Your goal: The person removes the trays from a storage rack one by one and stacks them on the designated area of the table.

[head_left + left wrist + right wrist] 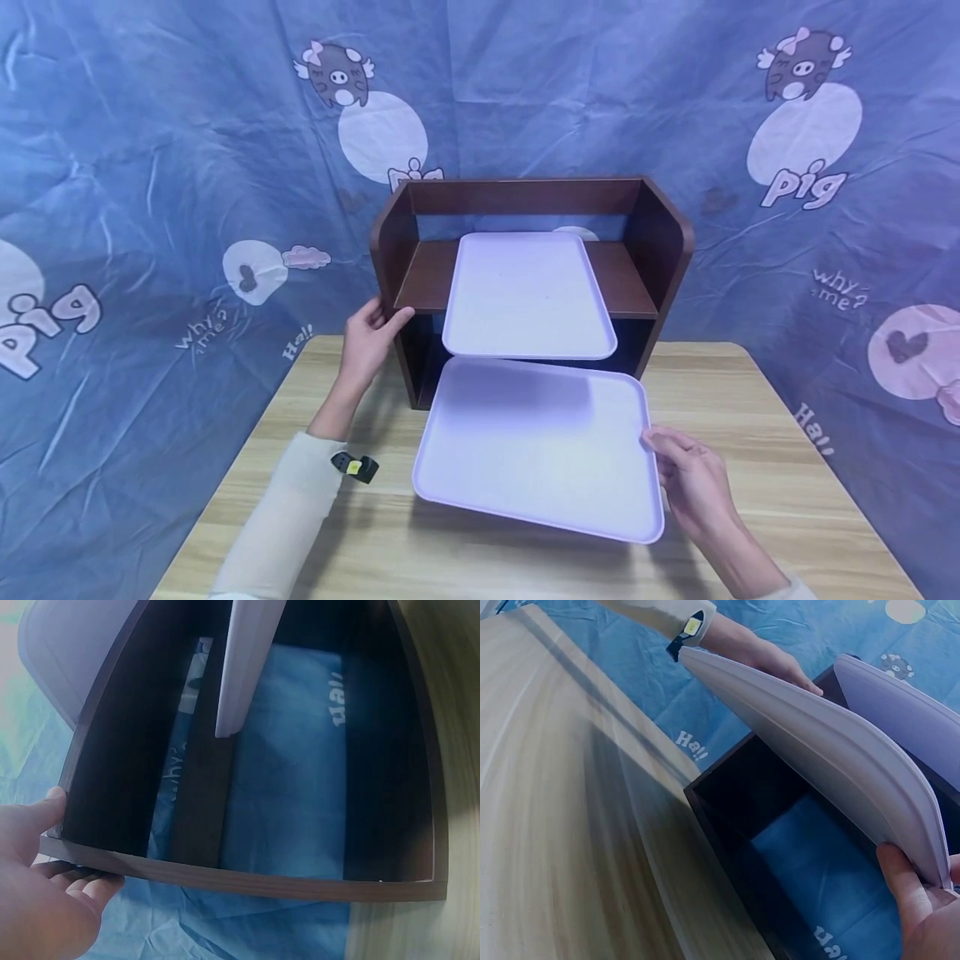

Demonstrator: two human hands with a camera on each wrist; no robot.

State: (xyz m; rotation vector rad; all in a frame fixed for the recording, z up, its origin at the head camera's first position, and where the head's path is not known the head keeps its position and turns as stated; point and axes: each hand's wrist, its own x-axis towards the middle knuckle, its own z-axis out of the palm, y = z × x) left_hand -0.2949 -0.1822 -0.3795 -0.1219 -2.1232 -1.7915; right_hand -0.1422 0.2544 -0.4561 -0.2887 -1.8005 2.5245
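Observation:
A dark brown two-level shelf (525,196) stands at the back of the table. On its upper board lies one white tray (528,292), jutting past the front edge. A second white tray (536,450) is held in the air before the lower compartment, its right edge pinched by my right hand (693,479); the right wrist view shows this tray (832,750) and thumb side of the hand (930,915). At the shelf's left side panel, my left hand (367,337) grips the front edge; in the left wrist view that hand (52,892) has its fingers round the panel (247,881).
The light wooden table (750,433) extends around the shelf on both sides and in front. Behind and beside it hangs a blue cloth (187,150) with printed pigs and words. A black band with a yellow mark (355,467) is on the left wrist.

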